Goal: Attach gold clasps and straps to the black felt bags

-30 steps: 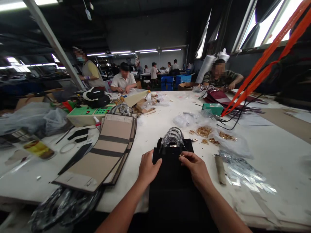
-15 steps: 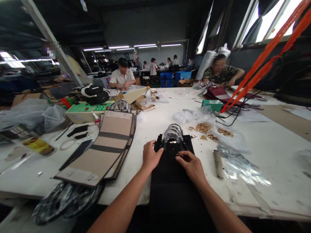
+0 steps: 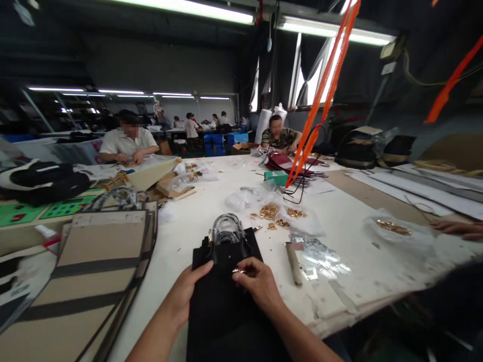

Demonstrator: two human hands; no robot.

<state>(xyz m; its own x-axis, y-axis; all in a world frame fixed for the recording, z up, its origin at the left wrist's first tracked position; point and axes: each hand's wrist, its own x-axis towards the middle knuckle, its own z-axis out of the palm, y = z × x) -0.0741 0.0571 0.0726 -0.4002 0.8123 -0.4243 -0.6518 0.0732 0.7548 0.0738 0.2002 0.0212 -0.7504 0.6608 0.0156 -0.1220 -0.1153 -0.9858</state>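
Note:
A black handbag panel [image 3: 222, 311] lies in front of me, its plastic-wrapped handle [image 3: 227, 229] at the far end. My left hand [image 3: 187, 287] is closed on the panel's left edge, thumb on top and fingers mostly hidden. Just above the panel, my right hand [image 3: 256, 281] pinches a small shiny metal fitting [image 3: 237, 271] between thumb and fingertips. A tiny hole shows in the black surface near the handle. Beyond it, gold metal fittings [image 3: 269, 211] lie in loose piles on clear plastic. Flat silver metal plates [image 3: 324, 262] are spread out to the right.
Stacked beige-and-dark bag panels [image 3: 94, 251] stand on the left of the white table [image 3: 169, 271]. A grey-green rod [image 3: 293, 264] lies right of my work. Orange straps [image 3: 320, 95] hang down near a green box [image 3: 276, 177]. Another person's hand [image 3: 460, 229] rests at the far right.
My view has turned to the right, so the table and panels sit further left. The fitting in my right hand stays over the black panel; my left hand keeps its hold on the edge.

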